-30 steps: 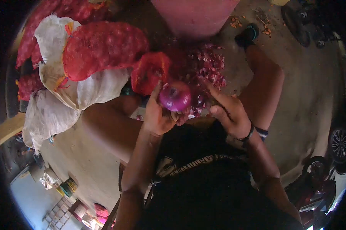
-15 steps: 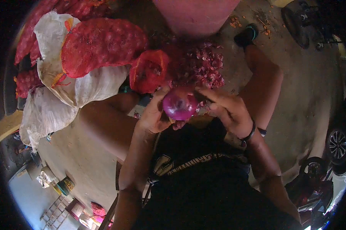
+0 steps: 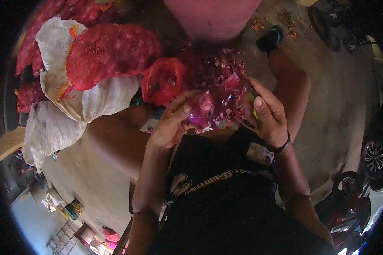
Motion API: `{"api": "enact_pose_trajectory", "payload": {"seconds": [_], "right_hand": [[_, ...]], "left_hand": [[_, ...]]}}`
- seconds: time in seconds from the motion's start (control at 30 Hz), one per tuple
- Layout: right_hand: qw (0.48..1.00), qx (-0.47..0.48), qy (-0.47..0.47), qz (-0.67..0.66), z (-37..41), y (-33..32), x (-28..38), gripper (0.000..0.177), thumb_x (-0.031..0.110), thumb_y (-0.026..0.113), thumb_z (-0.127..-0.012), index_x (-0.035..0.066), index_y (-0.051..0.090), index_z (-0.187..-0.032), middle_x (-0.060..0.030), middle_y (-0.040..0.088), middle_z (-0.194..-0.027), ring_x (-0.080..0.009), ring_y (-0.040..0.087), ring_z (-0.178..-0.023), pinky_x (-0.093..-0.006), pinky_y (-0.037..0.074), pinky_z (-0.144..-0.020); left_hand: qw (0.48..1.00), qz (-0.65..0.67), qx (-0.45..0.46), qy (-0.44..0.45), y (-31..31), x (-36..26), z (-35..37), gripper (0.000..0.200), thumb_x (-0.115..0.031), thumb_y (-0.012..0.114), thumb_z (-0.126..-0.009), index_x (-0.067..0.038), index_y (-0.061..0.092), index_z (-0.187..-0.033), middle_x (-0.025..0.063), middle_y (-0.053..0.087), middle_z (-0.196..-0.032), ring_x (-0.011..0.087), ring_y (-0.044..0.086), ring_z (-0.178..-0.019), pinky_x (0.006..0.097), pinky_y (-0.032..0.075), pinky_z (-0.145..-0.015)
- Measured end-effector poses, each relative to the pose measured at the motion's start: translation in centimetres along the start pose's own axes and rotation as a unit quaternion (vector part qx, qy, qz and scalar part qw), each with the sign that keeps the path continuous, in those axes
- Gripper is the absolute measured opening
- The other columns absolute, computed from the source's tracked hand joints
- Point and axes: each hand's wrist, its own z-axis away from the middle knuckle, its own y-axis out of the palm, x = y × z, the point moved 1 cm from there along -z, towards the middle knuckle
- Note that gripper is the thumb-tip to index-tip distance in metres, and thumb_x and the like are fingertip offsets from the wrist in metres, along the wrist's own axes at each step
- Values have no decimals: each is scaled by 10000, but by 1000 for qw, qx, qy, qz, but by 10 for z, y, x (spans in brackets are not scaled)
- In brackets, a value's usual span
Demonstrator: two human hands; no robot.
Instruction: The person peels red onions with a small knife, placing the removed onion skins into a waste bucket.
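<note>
Over my lap, my left hand (image 3: 171, 125) is closed around the side of a purple onion (image 3: 196, 120), thumb and fingers pressed to it. A pale pink pointed flap of skin stands up on the onion. My right hand (image 3: 271, 119) is a little apart on the right, its fingers bent toward the thumb around something with a yellow edge (image 3: 255, 114) that I cannot make out. Shiny purple and red onion skin (image 3: 231, 81) shows between the hands, near the right fingertips. Below and beyond them lies a heap of loose onion peelings (image 3: 230, 61) on the floor.
A full red mesh sack of onions (image 3: 113, 55) lies on white woven sacks (image 3: 110, 95) at the left. Beside it is an opened red mesh bag (image 3: 163, 80). A large pink tub (image 3: 212, 19) stands ahead. Wheels and a vehicle (image 3: 374, 159) are at the right.
My hands have moved apart, the right one shifting right and the left slightly left. The onion, whole and round between both hands before, is now at the left hand with skin lifted.
</note>
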Motion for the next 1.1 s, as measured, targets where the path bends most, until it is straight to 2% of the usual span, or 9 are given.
{"api": "enact_pose_trajectory", "payload": {"seconds": [0.17, 0.33, 0.43, 0.53, 0.63, 0.73, 0.93, 1.03, 1.1], "right_hand": [[953, -46, -112, 278, -10, -2, -19, 529, 252, 569, -989, -26, 416, -1412, -69, 638, -940, -146, 598, -788, -286, 485, -709], [957, 0, -67, 283, -15, 16, -9, 407, 183, 708, -892, 0, 554, -1222, -65, 641, -915, -132, 604, -813, -298, 483, -729], [954, 27, -43, 296, -23, 18, -4, 286, 160, 710, -886, 6, 577, -1087, -45, 606, -852, -112, 559, -754, -289, 461, -698], [972, -26, -40, 231, -26, 7, -17, 252, 160, 699, -889, 0, 578, -1042, -35, 563, -778, -109, 509, -693, -288, 443, -656], [985, -95, 54, 137, -29, -6, -30, 241, 178, 678, -903, -9, 582, -1021, -21, 544, -746, -115, 492, -694, -291, 439, -659], [969, -77, -24, 232, -41, -21, -69, 245, 213, 652, -917, -10, 578, -986, -75, 572, -716, -185, 533, -660, -333, 454, -652], [909, 11, 56, 412, -48, -18, -107, 256, 238, 654, -872, 4, 557, -909, -235, 615, -784, -422, 602, -725, -463, 470, -628], [896, 55, 72, 435, -50, -11, -112, 262, 265, 657, -864, 23, 573, -920, -213, 640, -805, -422, 630, -746, -492, 482, -632], [910, 73, 54, 405, -50, -8, -113, 272, 284, 661, -868, 29, 584, -924, -204, 646, -807, -412, 639, -753, -474, 498, -646]], "left_hand": [[985, -126, -30, 110, 13, -10, -7, 609, -69, 732, -828, -20, 435, -1357, 118, 556, -1257, 202, 611, -1068, 350, 528, -902], [982, -176, -46, 58, 28, -22, 2, 646, 31, 743, -773, -9, 443, -1343, 104, 552, -1246, 191, 548, -1167, 361, 475, -991], [980, -176, -29, 86, 16, -12, -3, 621, 3, 727, -801, -12, 435, -1349, 113, 544, -1261, 198, 558, -1160, 363, 487, -976], [996, -23, -34, 75, 11, -8, -3, 601, -37, 698, -842, -21, 409, -1368, 123, 545, -1268, 213, 567, -1158, 367, 492, -972], [998, 13, -30, 63, 4, -10, -3, 594, -62, 671, -867, -33, 381, -1385, 138, 540, -1286, 233, 573, -1156, 378, 502, -963], [998, -37, -40, 10, -5, -20, -5, 714, -226, 688, -882, -39, 286, -1442, 132, 490, -1365, 274, 525, -1231, 446, 475, -986], [968, -183, -166, -42, -23, -91, -33, 780, -134, 728, -856, -35, 259, -1472, 156, 505, -1341, 259, 595, -1135, 422, 538, -899], [957, -249, -144, 31, -1, -162, -64, 879, -137, 754, -833, 24, 184, -1482, 151, 536, -1311, 258, 617, -1099, 411, 538, -899], [933, -317, -84, 150, 34, -208, -91, 565, -234, 590, -958, -30, 349, -1428, 145, 578, -1281, 261, 583, -1157, 386, 475, -983]]}}
